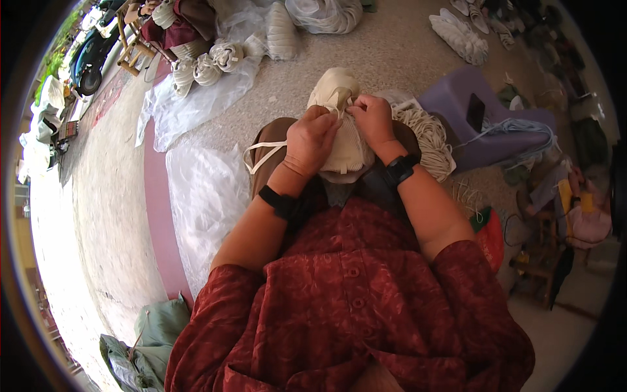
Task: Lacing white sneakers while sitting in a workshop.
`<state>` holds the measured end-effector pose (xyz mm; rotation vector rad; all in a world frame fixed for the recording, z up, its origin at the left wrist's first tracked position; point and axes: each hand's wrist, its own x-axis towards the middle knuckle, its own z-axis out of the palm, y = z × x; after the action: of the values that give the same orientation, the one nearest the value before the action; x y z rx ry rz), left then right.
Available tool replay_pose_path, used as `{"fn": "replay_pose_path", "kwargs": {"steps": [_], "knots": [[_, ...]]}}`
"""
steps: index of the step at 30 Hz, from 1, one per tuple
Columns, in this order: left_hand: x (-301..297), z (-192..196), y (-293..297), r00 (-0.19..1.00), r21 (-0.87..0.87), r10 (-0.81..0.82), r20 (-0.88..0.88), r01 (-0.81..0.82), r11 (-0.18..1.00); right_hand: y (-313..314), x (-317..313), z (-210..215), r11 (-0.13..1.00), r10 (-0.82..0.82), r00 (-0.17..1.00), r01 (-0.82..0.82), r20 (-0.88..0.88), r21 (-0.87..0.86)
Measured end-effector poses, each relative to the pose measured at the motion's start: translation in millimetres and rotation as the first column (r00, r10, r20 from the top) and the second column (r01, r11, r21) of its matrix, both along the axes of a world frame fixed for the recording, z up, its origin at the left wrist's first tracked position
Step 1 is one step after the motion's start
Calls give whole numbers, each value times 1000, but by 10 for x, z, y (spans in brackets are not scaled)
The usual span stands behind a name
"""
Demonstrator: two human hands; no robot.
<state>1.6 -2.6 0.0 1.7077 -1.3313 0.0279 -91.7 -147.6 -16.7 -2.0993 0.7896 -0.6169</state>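
Note:
A cream shoe [349, 153] rests on my lap, its toe pointing away from me and its heel toward me. A flat cream lace [266, 145] leads from it and hangs in a loop over my left thigh. My left hand [312, 138] is closed in a pinch on the lace over the front of the shoe. Close beside it, my right hand [377, 123] pinches at the lacing too, thumb and forefinger together. The fingertips partly cover the eyelets, so the lace's exact path is hidden.
Right of my lap lies a thick bundle of cream laces [424, 134]. Beyond it, a purple plastic stool [450, 98] carries a dark phone [475, 112] and light blue laces [516, 130]. Ahead are bundled pale shoes [208, 69]; plastic sheeting [202, 209] covers floor at left. Another person's hand shows far left.

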Motion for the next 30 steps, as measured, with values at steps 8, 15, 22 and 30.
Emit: {"fn": "replay_pose_path", "kwargs": {"steps": [8,15,22,30], "knots": [[-81,269,70,977,436,101,190,-176,882,129,-162,268,804,253,888,-414,-385,-427],[-133,26,-123,940,277,-63,336,-35,960,145,-87,164,823,186,907,-354,-377,-444],[-104,-98,-283,944,361,19,329,-144,921,-138,-98,205,858,364,867,-454,-341,-240],[-127,-76,-293,918,321,-31,396,-107,941,-87,-208,142,889,377,920,-392,-107,-235]]}}
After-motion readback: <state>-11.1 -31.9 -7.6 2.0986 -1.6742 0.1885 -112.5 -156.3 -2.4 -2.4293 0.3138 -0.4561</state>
